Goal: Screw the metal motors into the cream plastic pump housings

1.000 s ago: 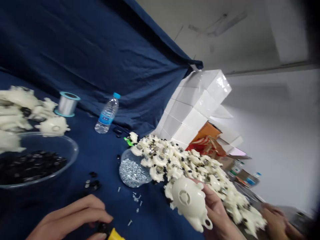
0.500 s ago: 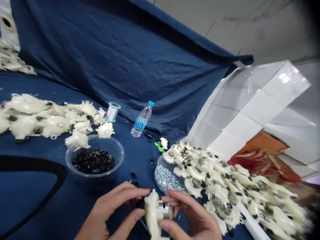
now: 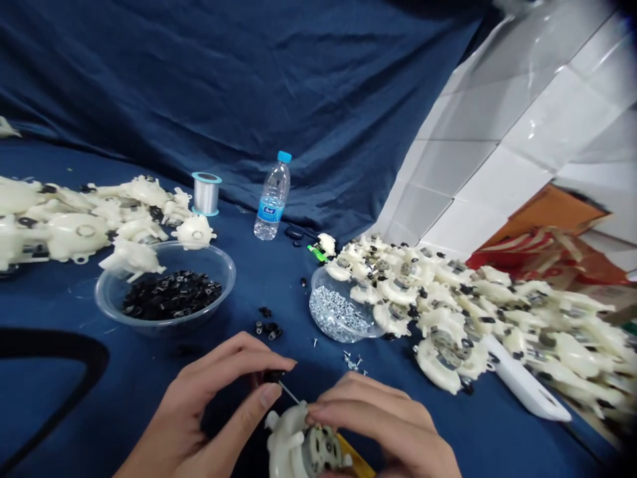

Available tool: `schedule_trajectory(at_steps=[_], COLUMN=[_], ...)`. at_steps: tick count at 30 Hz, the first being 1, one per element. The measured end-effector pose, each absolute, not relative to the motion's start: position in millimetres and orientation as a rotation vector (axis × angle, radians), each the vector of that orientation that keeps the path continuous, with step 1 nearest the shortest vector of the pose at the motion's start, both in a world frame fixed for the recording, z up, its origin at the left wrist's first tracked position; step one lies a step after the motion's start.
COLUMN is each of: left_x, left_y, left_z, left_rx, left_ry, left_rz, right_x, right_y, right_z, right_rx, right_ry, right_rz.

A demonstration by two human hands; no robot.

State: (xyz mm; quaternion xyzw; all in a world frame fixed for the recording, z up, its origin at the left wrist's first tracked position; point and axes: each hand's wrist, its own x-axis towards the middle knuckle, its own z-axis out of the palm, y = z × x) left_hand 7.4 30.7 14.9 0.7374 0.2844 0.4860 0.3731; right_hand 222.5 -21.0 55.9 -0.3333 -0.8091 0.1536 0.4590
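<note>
Left hand: thumb and forefinger pinched nearly shut on a small black part with a thin metal shaft, tip aimed at the housing. Right hand: fingers curled over a cream plastic housing, motor face showing, at the desk's near edge. Yellow object under the housing, unclear. Bare blue cloth left of the hands. Ahead: clear bowl of black parts, clear bowl of silver screws, loose screws. Heap of cream housings crowds the right edge; water bottle and wire spool toward the far edge
</note>
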Motion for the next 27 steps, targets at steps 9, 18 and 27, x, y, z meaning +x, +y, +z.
schedule_trajectory(at_steps=[9, 18, 27], left_x=[-9.6, -9.8, -15.6], left_y=[47.1, 42.1, 36.8], left_z=[41.4, 34.4, 38.3], left_rx=[2.163, 2.121, 2.124], left_ry=[0.695, 0.632, 0.478], left_rz=[1.249, 1.096, 1.081], right_x=[220.6, 217.7, 212.6], right_y=[-19.9, -16.3, -30.9], right_z=[58.2, 53.4, 57.7], right_rx=[-0.652, -0.632, -1.097], right_ry=[-2.200, -2.137, -2.220], right_rz=[0.551, 0.403, 0.294])
